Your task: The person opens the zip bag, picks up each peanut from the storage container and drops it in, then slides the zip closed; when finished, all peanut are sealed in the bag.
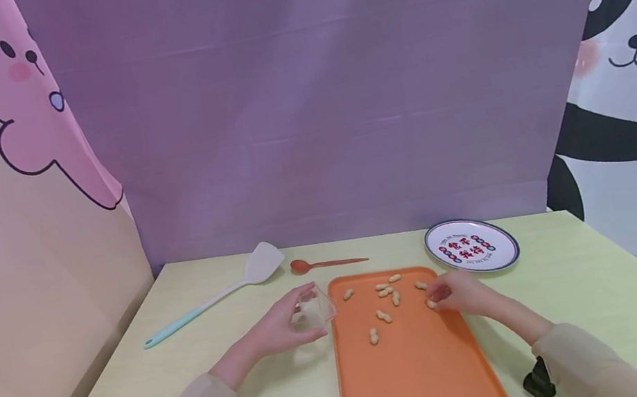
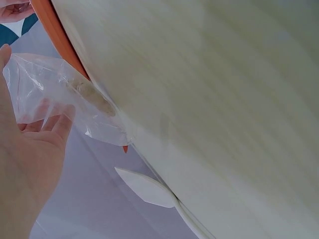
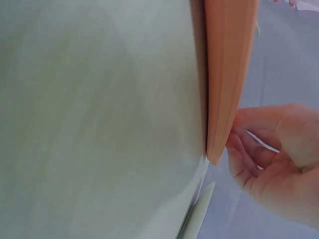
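Note:
My left hand [image 1: 291, 319] holds a clear plastic bag [image 2: 50, 89] by its mouth, left of the orange tray [image 1: 411, 372]. Thumb and fingers spread the bag's mouth toward the tray, and something tan shows through its lower part in the left wrist view. Over the tray's right edge, my right hand [image 1: 461, 293] pinches a peanut [image 1: 431, 304] between thumb and fingertips. Another peanut [image 1: 420, 285] lies just beyond those fingertips. Several more peanuts [image 1: 384, 316] are scattered over the far half of the tray. In the right wrist view the tray's rim hides the fingertips.
Behind my left hand lies a spatula [image 1: 263, 264] with a white blade and light blue handle. A small red spoon [image 1: 329, 263] rests beyond the tray. At the back right is a white plate [image 1: 502, 255] with a blue rim. A purple cloth [image 1: 318, 121] hangs behind the table.

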Action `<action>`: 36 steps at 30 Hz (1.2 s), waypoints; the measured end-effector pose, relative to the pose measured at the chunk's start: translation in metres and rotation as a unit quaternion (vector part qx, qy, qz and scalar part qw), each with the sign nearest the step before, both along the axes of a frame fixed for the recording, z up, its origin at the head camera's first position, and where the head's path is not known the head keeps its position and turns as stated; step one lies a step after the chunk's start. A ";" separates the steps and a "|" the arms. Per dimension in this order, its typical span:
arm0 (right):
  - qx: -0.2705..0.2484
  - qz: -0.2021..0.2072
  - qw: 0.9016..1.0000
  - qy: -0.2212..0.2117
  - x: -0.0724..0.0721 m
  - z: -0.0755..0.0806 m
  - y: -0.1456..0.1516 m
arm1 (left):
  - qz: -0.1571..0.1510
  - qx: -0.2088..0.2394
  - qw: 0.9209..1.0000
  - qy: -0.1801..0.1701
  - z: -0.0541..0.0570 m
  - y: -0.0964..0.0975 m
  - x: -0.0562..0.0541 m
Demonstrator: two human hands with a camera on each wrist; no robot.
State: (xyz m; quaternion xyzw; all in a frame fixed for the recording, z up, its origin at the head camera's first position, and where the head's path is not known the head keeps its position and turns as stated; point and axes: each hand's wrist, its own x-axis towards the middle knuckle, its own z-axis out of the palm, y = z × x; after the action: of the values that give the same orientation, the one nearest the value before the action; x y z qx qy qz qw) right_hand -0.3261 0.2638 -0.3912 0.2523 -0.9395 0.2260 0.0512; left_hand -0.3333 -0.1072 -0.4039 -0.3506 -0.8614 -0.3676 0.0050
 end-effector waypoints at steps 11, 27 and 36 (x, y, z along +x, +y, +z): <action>-0.007 0.010 1.000 -0.011 0.005 0.004 0.001 | 0.000 -0.004 1.000 0.009 0.001 0.000 0.001; -0.011 0.037 0.999 -0.005 0.003 -0.002 0.002 | -0.001 -0.007 1.000 0.013 -0.001 0.000 0.001; -0.016 0.040 0.999 -0.033 0.006 0.004 0.002 | -0.001 -0.016 1.000 0.008 0.000 0.001 0.001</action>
State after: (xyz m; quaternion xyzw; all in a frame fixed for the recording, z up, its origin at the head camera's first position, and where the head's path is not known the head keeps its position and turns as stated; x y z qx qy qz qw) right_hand -0.3202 0.2661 -0.3874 0.2814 -0.9261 0.2508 0.0148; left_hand -0.3326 -0.1067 -0.4041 -0.3545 -0.8666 -0.3512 0.0064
